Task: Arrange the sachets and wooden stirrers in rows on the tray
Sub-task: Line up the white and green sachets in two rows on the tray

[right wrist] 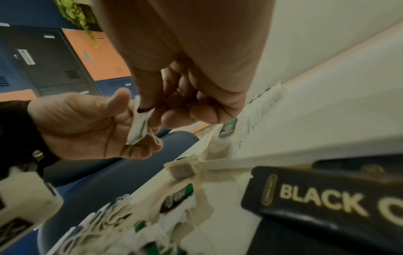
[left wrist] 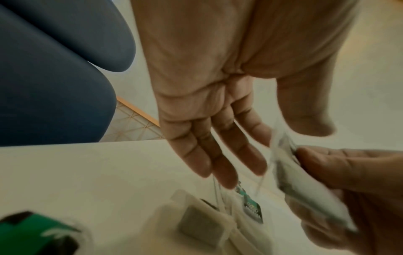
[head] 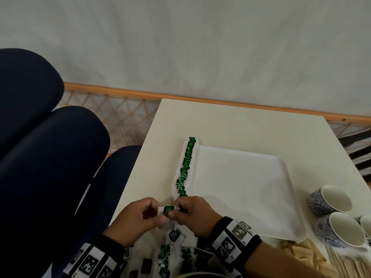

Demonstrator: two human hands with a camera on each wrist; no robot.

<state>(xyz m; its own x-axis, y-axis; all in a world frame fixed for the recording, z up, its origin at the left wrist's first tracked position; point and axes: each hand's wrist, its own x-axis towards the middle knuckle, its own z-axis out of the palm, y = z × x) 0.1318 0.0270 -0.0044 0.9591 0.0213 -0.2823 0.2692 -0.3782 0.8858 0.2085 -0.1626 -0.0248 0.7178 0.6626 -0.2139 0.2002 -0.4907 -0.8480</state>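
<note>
A white sachet with a green tag (head: 168, 210) hangs just above the table's near edge. My right hand (head: 178, 211) pinches it between thumb and curled fingers. My left hand (head: 158, 214) touches its other side; in the left wrist view that hand's fingers (left wrist: 218, 163) are straight and the thumb stands apart from the sachet (left wrist: 305, 186). A row of the same sachets (head: 185, 167) lines the left edge of the white tray (head: 251, 187). A loose pile of sachets (head: 166, 253) lies under my wrists. Wooden stirrers (head: 345, 265) lie at the bottom right.
Blue-patterned cups (head: 329, 199) stand right of the tray. Pale beige packets (head: 301, 251) lie near the stirrers. A black packet printed BLACK (right wrist: 327, 198) lies on the table. Dark blue chairs (head: 50, 157) stand left of the table.
</note>
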